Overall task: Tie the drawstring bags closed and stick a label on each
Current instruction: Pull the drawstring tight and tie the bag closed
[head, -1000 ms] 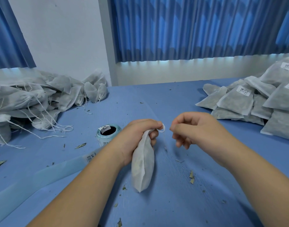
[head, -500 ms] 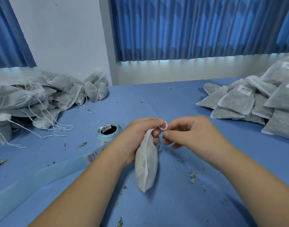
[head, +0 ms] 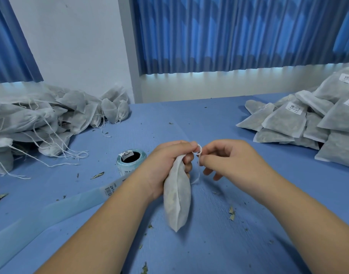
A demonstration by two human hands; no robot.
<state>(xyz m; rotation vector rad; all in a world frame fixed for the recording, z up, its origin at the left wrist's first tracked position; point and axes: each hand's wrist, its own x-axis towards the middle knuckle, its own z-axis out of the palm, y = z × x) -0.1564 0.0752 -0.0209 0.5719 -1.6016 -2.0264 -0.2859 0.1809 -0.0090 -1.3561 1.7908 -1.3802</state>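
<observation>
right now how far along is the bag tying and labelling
Done: a pile of labelled bags on the right. In hand: the left hand grips one bag by its neck while the right hand pinches its string, looped but not pulled tight. Left: that bag's label from the roll, plus the unlabelled pile on the left.

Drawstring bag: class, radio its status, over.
Left hand grips drawstring bag. Right hand pinches drawstring loop, not yet tight. No label visible. Nothing blocking.

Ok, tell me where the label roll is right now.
In the head view the label roll stands on the blue table, left of centre, just beside the left hand, with the pile of unlabelled drawstring bags farther left.
</observation>
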